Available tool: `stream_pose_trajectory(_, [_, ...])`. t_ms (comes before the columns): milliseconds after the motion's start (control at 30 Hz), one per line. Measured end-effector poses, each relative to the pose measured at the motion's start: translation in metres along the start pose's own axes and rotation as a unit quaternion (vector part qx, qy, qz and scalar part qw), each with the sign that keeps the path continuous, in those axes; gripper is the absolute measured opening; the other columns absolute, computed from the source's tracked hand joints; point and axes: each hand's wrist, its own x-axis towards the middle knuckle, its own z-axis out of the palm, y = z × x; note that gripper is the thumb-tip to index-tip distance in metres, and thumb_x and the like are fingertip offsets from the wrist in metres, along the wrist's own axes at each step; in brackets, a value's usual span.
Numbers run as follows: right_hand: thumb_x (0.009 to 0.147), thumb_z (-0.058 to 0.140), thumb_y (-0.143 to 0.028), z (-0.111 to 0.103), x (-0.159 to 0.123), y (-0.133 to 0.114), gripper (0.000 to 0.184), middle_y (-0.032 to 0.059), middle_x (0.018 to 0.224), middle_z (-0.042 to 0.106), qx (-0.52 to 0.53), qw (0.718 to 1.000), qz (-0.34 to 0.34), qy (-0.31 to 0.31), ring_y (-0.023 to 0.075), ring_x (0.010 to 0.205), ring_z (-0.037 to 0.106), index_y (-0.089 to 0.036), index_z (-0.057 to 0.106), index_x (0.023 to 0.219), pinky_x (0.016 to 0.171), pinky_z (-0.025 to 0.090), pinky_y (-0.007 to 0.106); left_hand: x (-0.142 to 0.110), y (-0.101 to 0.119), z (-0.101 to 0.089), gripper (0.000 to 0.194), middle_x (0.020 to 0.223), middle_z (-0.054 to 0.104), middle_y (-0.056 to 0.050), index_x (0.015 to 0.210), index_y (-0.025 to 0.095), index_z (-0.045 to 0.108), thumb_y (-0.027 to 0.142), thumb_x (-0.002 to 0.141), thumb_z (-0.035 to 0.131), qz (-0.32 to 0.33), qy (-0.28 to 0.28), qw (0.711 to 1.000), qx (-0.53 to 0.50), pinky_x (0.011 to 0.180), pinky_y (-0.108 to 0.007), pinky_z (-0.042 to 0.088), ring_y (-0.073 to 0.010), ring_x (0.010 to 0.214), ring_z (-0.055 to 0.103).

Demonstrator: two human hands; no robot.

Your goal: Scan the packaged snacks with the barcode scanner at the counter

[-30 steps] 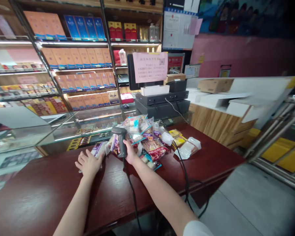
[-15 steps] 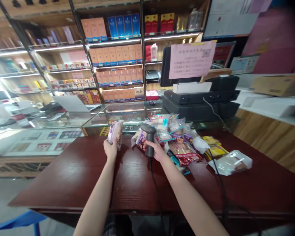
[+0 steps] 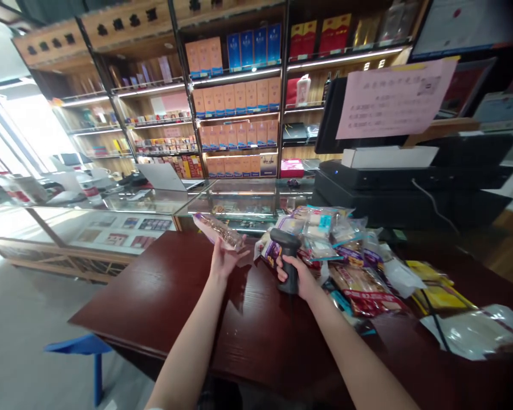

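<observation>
My left hand point(image 3: 226, 261) holds a clear snack packet point(image 3: 219, 230) with a purple edge above the table. The packet lies tilted across the thumb side, and some fingers stretch out to the right beneath its lower end. In my right hand point(image 3: 297, 276) is a black handheld barcode scanner point(image 3: 287, 245), gripped by its handle, head up. Just behind and right of the scanner lies a heap of packaged snacks, among them a red-banded clear packet point(image 3: 370, 290), a purple-labelled packet point(image 3: 270, 250) and yellow packets point(image 3: 442, 287).
The dark red wooden table point(image 3: 154, 296) lies under both hands. Behind it stand a glass display counter point(image 3: 243, 196) and a black register with a monitor bearing a pink notice point(image 3: 393, 102). A crumpled clear bag point(image 3: 481, 330) lies at right; a blue stool point(image 3: 79, 344) stands at left.
The snack packet in my left hand has turned from upright to a leftward tilt, and the fingers have spread. My view has swung left. The scanner remains in my right hand.
</observation>
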Motion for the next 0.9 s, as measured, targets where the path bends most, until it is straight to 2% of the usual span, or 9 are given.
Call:
stream_pose_trajectory(100, [0.07, 0.08, -0.036, -0.002, 0.0, 0.001, 0.031, -0.0036, 0.066, 0.055, -0.003, 1.0, 0.007, -0.003, 0.0055, 0.046, 0.041, -0.018, 0.055, 0.07, 0.045, 0.035, 0.022, 0.009, -0.007, -0.006, 0.049, 0.112, 0.071, -0.015, 0.116, 0.016, 0.064, 0.046, 0.079, 0.078, 0.043, 0.069, 0.994, 0.074, 0.093, -0.049, 0.054, -0.0299, 0.106, 0.069])
stream_pose_trajectory(233, [0.07, 0.08, -0.035, -0.001, 0.0, 0.002, 0.029, -0.0039, 0.069, 0.055, -0.004, 1.0, 0.002, 0.003, 0.0049, 0.046, 0.04, -0.018, 0.055, 0.071, 0.044, 0.035, 0.021, 0.022, -0.015, -0.013, 0.06, 0.115, 0.068, -0.008, 0.111, 0.021, 0.059, 0.031, 0.062, 0.092, 0.277, 0.232, 0.916, 0.176, 0.099, -0.035, 0.051, -0.0224, 0.109, 0.066])
stream_pose_trajectory(333, [0.072, 0.078, -0.035, -0.001, -0.001, 0.003, 0.029, -0.0041, 0.07, 0.054, -0.001, 1.0, 0.001, 0.004, 0.0046, 0.045, 0.041, -0.018, 0.055, 0.071, 0.044, 0.034, 0.021, 0.023, -0.015, -0.012, 0.061, 0.124, 0.065, -0.006, 0.114, 0.024, 0.056, 0.035, 0.065, 0.09, 0.337, 0.238, 0.892, 0.184, 0.103, -0.032, 0.047, -0.0198, 0.116, 0.063])
stream_pose_trajectory(400, [0.073, 0.077, -0.036, -0.001, -0.001, 0.003, 0.029, -0.004, 0.07, 0.053, -0.004, 1.0, 0.002, 0.0, 0.0046, 0.046, 0.041, -0.018, 0.054, 0.071, 0.045, 0.035, 0.021, 0.021, -0.015, -0.007, 0.055, 0.128, 0.065, -0.006, 0.119, 0.026, 0.055, 0.041, 0.073, 0.083, 0.321, 0.187, 0.918, 0.142, 0.103, -0.033, 0.048, -0.0202, 0.117, 0.063])
stream_pose_trajectory(500, [0.073, 0.077, -0.037, -0.002, -0.001, 0.002, 0.03, -0.0038, 0.071, 0.054, -0.008, 1.0, 0.002, 0.0, 0.0049, 0.046, 0.041, -0.019, 0.053, 0.071, 0.045, 0.035, 0.021, 0.016, -0.016, 0.001, 0.047, 0.119, 0.07, -0.01, 0.115, 0.022, 0.06, 0.051, 0.08, 0.071, 0.217, 0.124, 0.965, 0.081, 0.093, -0.038, 0.053, -0.0254, 0.11, 0.067])
stream_pose_trajectory(567, [0.072, 0.077, -0.037, -0.002, -0.001, 0.002, 0.031, -0.0037, 0.071, 0.055, -0.008, 1.0, 0.002, 0.001, 0.0051, 0.046, 0.042, -0.019, 0.053, 0.072, 0.045, 0.035, 0.022, 0.014, -0.015, 0.003, 0.041, 0.107, 0.072, -0.01, 0.107, 0.019, 0.063, 0.05, 0.08, 0.067, 0.163, 0.114, 0.978, 0.061, 0.083, -0.038, 0.056, -0.026, 0.098, 0.07])
stream_pose_trajectory(633, [0.072, 0.078, -0.038, -0.002, -0.001, 0.002, 0.032, -0.0039, 0.07, 0.055, -0.009, 1.0, 0.003, 0.002, 0.0051, 0.045, 0.042, -0.019, 0.052, 0.072, 0.044, 0.035, 0.022, 0.013, -0.014, 0.001, 0.035, 0.096, 0.072, -0.005, 0.101, 0.02, 0.063, 0.038, 0.073, 0.074, 0.168, 0.147, 0.973, 0.058, 0.076, -0.035, 0.056, -0.0217, 0.085, 0.069])
stream_pose_trajectory(733, [0.072, 0.078, -0.039, -0.002, -0.001, 0.003, 0.033, -0.0046, 0.069, 0.054, -0.015, 1.0, 0.005, 0.005, 0.0047, 0.045, 0.041, -0.02, 0.051, 0.072, 0.044, 0.036, 0.021, 0.013, -0.011, -0.006, 0.045, 0.089, 0.07, 0.001, 0.098, 0.022, 0.061, 0.019, 0.059, 0.084, 0.197, 0.2, 0.956, 0.08, 0.074, -0.033, 0.056, -0.0164, 0.077, 0.067])
stream_pose_trajectory(900, [0.072, 0.078, -0.038, 0.0, -0.002, 0.002, 0.034, -0.0048, 0.07, 0.055, -0.025, 1.0, 0.0, 0.003, 0.0054, 0.045, 0.043, -0.021, 0.049, 0.075, 0.045, 0.037, 0.021, 0.012, -0.007, -0.011, 0.049, 0.094, 0.071, -0.002, 0.1, 0.022, 0.064, 0.024, 0.059, 0.091, 0.154, 0.197, 0.963, 0.105, 0.083, -0.043, 0.058, -0.0183, 0.083, 0.069])
